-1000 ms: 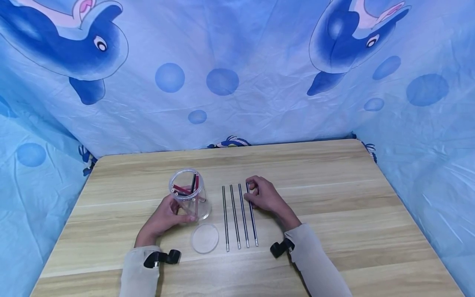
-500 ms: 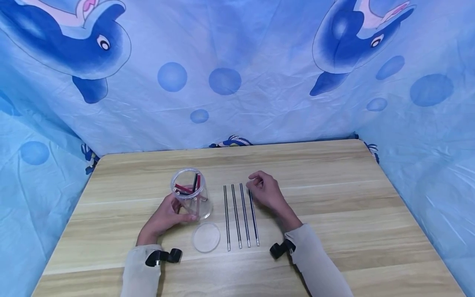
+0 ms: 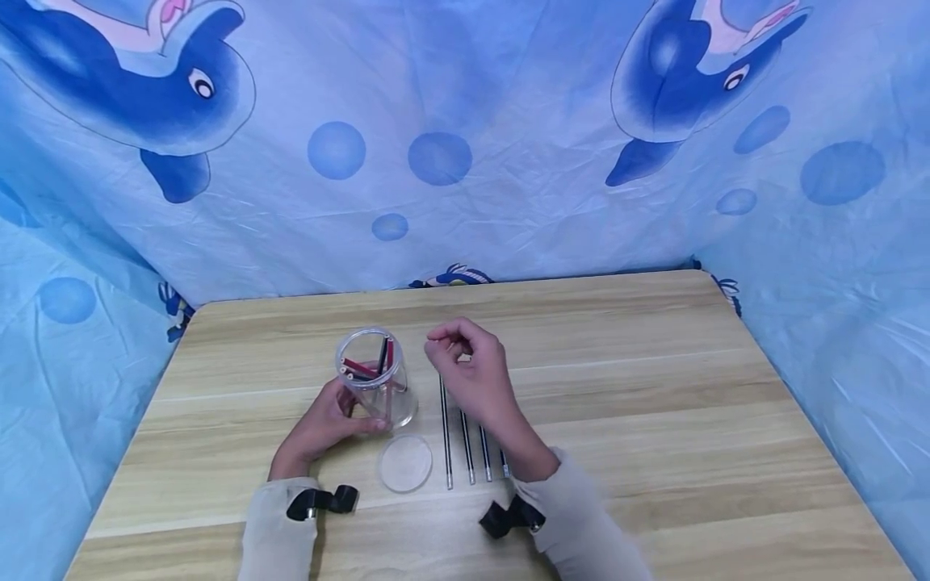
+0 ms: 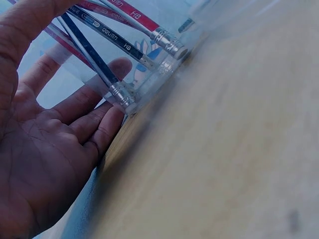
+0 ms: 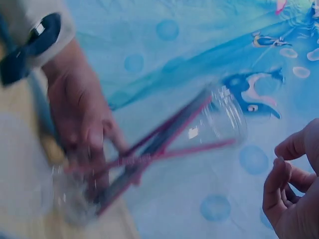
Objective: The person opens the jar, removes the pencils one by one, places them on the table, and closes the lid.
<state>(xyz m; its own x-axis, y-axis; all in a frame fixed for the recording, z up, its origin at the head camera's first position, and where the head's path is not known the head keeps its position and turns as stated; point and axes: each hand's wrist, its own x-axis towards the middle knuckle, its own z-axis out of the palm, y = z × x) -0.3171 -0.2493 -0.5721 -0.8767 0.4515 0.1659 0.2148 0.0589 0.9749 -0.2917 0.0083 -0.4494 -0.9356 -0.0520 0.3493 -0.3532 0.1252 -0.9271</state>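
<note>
My left hand (image 3: 323, 428) grips a clear plastic jar (image 3: 404, 410) low on its side, thumb in front. The jar stands on the table, its mouth uncovered. Several red pencils (image 4: 144, 21) and dark pencils (image 4: 109, 35) lean inside it, eraser ends down; "HB" reads on some. My right hand (image 3: 472, 371) hovers to the right of the jar, apart from it. Its fingers curl loosely, thumb and index tips almost meeting, and no object shows between them. Below it, several dark pencils (image 3: 446, 440) lie in a parallel row, partly hidden by the hand and forearm.
A round clear lid (image 3: 405, 464) lies flat in front of the jar, left of the pencil row. The wooden table (image 3: 690, 387) ends at a blue curtain (image 3: 508, 218) with dolphin prints behind and at the sides.
My right hand let go of the rightmost pencil in the row, which stays on the table. It then moved left over the row toward the jar. The left hand stays on the jar.
</note>
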